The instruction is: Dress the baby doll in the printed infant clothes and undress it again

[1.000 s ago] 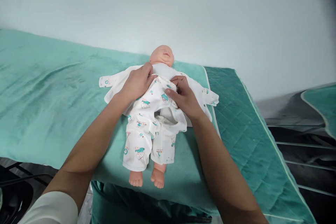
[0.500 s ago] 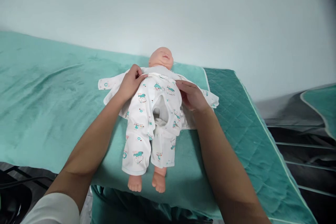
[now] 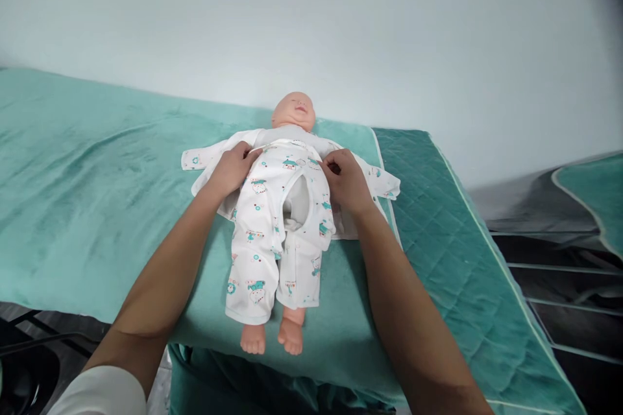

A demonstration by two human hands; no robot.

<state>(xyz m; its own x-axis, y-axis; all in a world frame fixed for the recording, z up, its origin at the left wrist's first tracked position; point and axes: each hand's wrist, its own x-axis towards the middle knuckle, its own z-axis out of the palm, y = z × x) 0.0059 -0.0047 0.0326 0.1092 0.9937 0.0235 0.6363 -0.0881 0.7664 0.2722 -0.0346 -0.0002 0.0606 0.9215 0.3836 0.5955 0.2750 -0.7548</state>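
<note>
A baby doll (image 3: 294,111) lies on its back, head toward the wall, bare feet toward me. White baby pants (image 3: 256,233) with a teal print and an open crotch cover its legs and reach up over its belly. A matching white baby jacket (image 3: 387,183) is spread beneath the doll, its sleeves out to both sides. At the waistband's left edge, my left hand (image 3: 233,168) pinches the pants. Curled at the waistband's right edge, my right hand (image 3: 346,180) has its fingertips closed on the pants.
A smooth teal blanket (image 3: 121,207) covers the bed, and a quilted teal mat (image 3: 452,259) lies at the right. Behind stands a white wall (image 3: 311,26). A metal frame with bars (image 3: 564,269) is beyond the right edge; a dark object (image 3: 29,363) is at lower left.
My right hand has gone from fairly straight fingers beside the waist to curled ones on the waistband. My left hand has come slightly down with the waistband. The view has shifted a little.
</note>
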